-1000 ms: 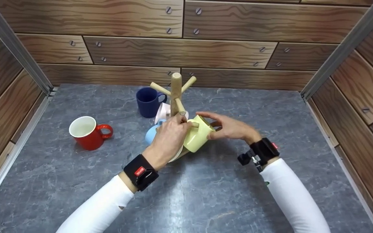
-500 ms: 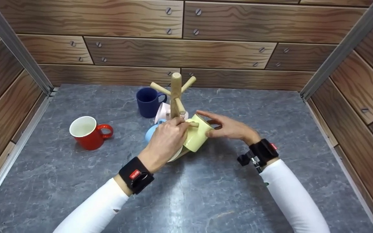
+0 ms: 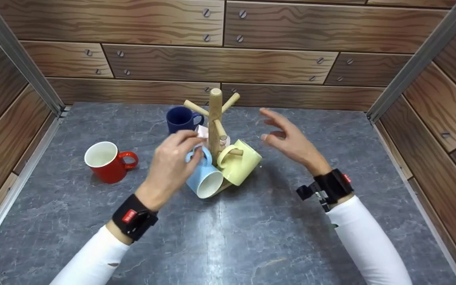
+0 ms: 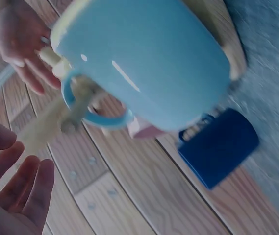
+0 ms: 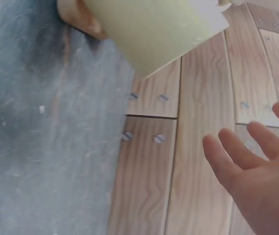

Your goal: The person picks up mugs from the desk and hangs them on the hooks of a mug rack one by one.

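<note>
A wooden mug tree (image 3: 215, 113) stands mid-table. A pale yellow mug (image 3: 246, 160) hangs tilted by its handle on a lower right peg. Beside it a light blue mug (image 3: 200, 175) hangs on the tree, its mouth tipped to the front. My left hand (image 3: 168, 162) is left of the light blue mug and overlaps its handle in the head view; the left wrist view shows the loosely bent fingers (image 4: 38, 188) apart from it. My right hand (image 3: 293, 144) hovers right of the yellow mug with fingers spread, touching nothing. A pale pink mug (image 3: 203, 132) shows partly behind the post.
On the left of the grey table stands an upright red mug (image 3: 109, 168) with a white inside. A navy mug (image 3: 179, 119) stands behind the tree. Upper pegs (image 3: 230, 103) jut from the post. Wood-patterned walls (image 3: 212, 63) enclose the back and sides.
My left hand has let go near the yellow mug's handle and moved left, uncovering both hanging mugs. The right hand has come off the yellow mug and moved up and right.
</note>
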